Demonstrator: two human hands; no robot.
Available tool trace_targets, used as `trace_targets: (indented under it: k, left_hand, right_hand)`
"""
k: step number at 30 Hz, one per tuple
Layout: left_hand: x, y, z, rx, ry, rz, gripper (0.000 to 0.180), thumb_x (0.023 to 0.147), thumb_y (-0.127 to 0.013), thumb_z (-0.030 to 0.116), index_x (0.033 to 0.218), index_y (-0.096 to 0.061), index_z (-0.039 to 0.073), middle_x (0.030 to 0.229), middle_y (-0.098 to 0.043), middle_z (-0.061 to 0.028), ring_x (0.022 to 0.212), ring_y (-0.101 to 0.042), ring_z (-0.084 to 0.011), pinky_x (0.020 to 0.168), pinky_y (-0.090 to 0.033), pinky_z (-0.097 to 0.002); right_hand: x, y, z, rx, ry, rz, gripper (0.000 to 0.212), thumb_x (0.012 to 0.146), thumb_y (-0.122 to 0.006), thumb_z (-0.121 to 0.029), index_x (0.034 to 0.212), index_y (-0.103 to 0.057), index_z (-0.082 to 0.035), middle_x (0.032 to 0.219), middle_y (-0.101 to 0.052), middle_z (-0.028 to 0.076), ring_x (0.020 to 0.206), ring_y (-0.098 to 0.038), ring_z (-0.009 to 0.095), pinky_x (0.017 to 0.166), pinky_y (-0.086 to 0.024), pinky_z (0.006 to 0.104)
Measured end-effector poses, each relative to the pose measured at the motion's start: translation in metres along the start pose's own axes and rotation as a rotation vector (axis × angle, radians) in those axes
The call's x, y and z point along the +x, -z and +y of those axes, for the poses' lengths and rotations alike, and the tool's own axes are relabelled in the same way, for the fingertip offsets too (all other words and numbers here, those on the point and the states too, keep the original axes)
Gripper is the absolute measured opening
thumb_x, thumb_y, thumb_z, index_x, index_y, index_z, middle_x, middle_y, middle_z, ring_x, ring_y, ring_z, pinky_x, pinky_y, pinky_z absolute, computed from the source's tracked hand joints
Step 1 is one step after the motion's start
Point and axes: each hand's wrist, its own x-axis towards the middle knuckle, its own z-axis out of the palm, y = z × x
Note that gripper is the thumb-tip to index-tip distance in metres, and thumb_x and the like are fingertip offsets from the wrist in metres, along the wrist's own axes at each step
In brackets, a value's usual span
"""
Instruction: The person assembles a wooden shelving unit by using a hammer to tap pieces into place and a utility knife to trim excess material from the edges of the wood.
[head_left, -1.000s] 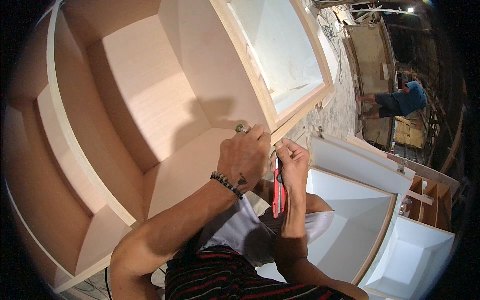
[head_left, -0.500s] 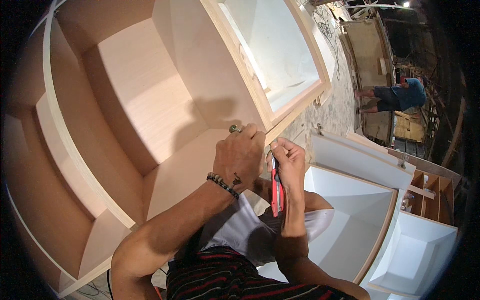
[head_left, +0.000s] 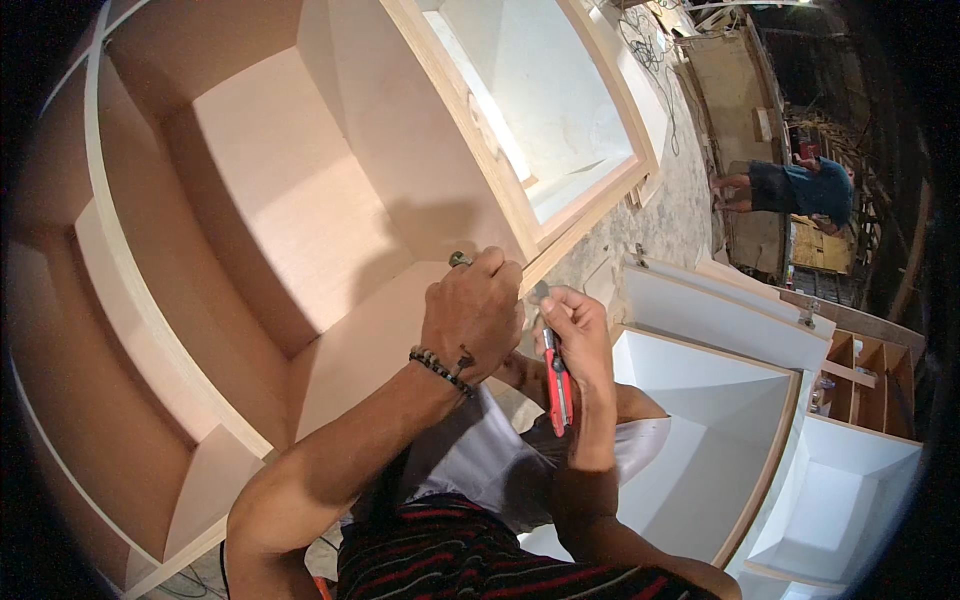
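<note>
At the corner of the cabinet's pale wooden frame edge (head_left: 530,272), my left hand (head_left: 472,312) is closed, its fingers curled down against the wood. A small round brass-coloured piece (head_left: 460,258) shows beside its knuckles; whether it is a ring or something held, I cannot tell. What lies under those fingers is hidden. Just to the right, my right hand (head_left: 580,330) is closed round a red utility knife (head_left: 560,395), which hangs along the palm with its handle end downward. A small grey piece (head_left: 541,291) shows at the right fingertips, too small to make out.
The large cabinet's open compartments (head_left: 290,200) fill the left. A white-lined framed box (head_left: 560,120) adjoins them. White cabinet boxes (head_left: 700,440) and loose panels (head_left: 720,310) lie at right. Cables (head_left: 650,50) trail on the floor. Another person (head_left: 800,190) stands far right.
Both hands have shifted only slightly, the left a little leftward. The grey piece at my right fingertips now shows more clearly. The distant person's arm has moved.
</note>
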Motion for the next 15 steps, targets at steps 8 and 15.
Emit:
trace_targets:
  k: [8,15]
  left_hand:
    - [0.004,0.005,0.007,-0.011,0.073,-0.023,0.013,0.077,-0.077,0.012,0.088,-0.072,0.008,0.091,-0.065,-0.0106,0.081,-0.068,-0.0334,0.070,-0.056,-0.0447]
    - [0.006,0.000,0.007,0.083,0.049,-0.061,0.023,0.076,-0.078,0.012,0.099,-0.079,0.008,0.092,-0.067,-0.0109,0.082,-0.069,-0.0326,0.072,-0.057,-0.0439]
  right_hand:
    - [0.020,0.016,0.011,0.159,0.105,0.278,0.021,0.104,-0.065,-0.026,0.106,-0.065,-0.005,0.066,-0.050,-0.005,0.046,-0.036,0.004,0.042,-0.025,0.0214]
    - [0.030,-0.013,0.004,0.329,0.057,0.235,0.019,0.096,-0.076,-0.020,0.088,-0.070,-0.004,0.070,-0.065,0.001,0.046,-0.038,0.002,0.042,-0.025,0.0210]
